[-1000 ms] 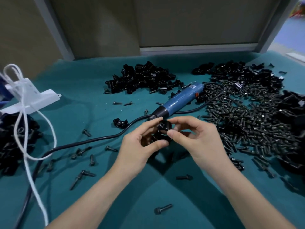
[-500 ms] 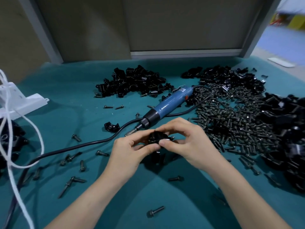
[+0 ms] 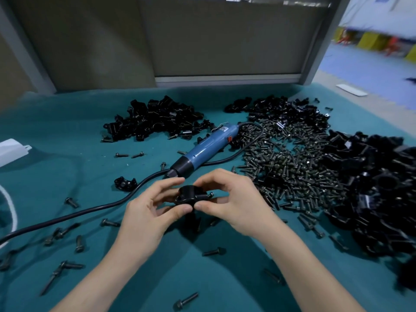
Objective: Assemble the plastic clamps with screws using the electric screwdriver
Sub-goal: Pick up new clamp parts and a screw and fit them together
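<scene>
right now both hands meet above the teal mat (image 3: pixel 67 176), pinching one black plastic clamp (image 3: pixel 188 196) between them: the left hand (image 3: pixel 148 212) has its thumb pressed under the clamp's near edge with the fingers curled over the far side, and the right hand (image 3: pixel 234 203) grips the clamp's right end with thumb and bent forefinger. a screw head (image 3: pixel 211 194) pokes out of the clamp's right side, just beside the right fingertips. just beyond the hands lies the blue electric screwdriver (image 3: pixel 203 152), tilted with its black nose toward the hands and its black cord (image 3: pixel 74 216) looping away to the left across the mat. a single clamp half (image 3: pixel 125 183) sits left of the screwdriver's nose. loose screws (image 3: pixel 186 301) are scattered on the mat around both forearms. further out, a heap of black clamp parts (image 3: pixel 155 120) lies at the back, a broad pile of screws (image 3: pixel 290 167) spreads to the right of the screwdriver, and a larger mound of black clamps (image 3: pixel 373 190) fills the right edge. a white plastic piece (image 3: pixel 11 150) shows at the far left.
</scene>
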`<state>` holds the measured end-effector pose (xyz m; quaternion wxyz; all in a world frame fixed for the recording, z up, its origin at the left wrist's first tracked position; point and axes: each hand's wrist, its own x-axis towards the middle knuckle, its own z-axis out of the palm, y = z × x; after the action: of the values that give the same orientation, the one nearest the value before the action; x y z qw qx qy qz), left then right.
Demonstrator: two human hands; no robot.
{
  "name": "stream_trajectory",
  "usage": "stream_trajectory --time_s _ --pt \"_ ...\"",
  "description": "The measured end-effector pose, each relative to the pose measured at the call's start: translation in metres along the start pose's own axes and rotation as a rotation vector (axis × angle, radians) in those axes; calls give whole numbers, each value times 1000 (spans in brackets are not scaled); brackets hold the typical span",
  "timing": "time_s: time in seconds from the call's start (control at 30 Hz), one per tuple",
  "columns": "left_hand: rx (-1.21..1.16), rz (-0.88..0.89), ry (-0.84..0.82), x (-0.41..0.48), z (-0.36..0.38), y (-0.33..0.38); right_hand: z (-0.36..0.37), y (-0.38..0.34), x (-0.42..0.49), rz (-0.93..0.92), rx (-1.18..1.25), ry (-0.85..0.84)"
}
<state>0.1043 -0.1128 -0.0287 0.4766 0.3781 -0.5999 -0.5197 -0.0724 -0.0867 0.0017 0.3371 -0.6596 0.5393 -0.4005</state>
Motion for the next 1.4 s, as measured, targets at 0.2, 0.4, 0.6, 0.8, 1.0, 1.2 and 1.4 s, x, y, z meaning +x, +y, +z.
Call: stream_trajectory --time_s 0.2,0.4,0.6,0.8,1.0,1.2,1.4 --pt "-3 19 -31 -1 0 2 -5 0 -1 6 -28 -6" --pt "-1 5 -15 0 0 3 -6 0 -1 5 -63 0" --pt "30 19 -10 -2 1 5 -8 -2 -2 13 -53 -42" --pt "58 -16 31 -1 -1 5 -79 13 -1 149 -162 717" --pt "86 -31 30 -1 -3 3 -121 62 18 669 -344 847" --pt "64 -12 12 -3 -3 7 -120 64 26 720 -435 842" --pt "34 -34 0 -3 -3 7 -94 10 9 112 -231 852"
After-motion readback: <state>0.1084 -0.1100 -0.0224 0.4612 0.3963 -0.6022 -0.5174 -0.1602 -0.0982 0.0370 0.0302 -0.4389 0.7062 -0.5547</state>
